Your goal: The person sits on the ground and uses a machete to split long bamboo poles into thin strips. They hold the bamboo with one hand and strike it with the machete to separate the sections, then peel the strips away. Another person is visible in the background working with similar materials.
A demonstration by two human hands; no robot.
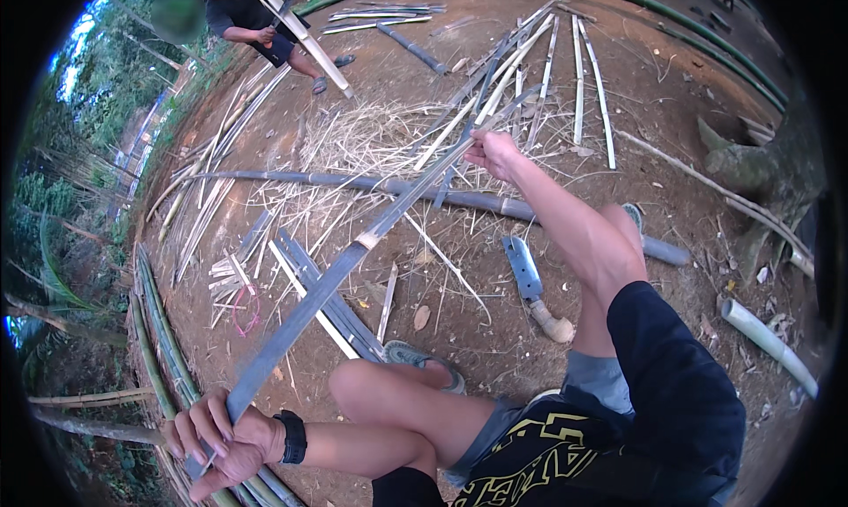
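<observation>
From where I stand, the left hand (243, 445) grips a long bamboo strip (305, 313) by its near end — the right hand (496, 154) pinches it farther up. It slants above a bamboo pole (490, 202) on the dirt — a knife (527, 282) lies nearby.

The person wears a dark, nearly black T-shirt (609, 482), its front printed with big block lettering (565, 429) outlined in yellow. The right sleeve (671, 366) is plain, loose and short, ending around the elbow; part of a black left sleeve (405, 489) shows at the lower edge. A wide black wrist strap (292, 436) circles the left wrist. The shorts (596, 379) are grey-blue, and a greyish shoe (411, 356) covers one foot.
</observation>
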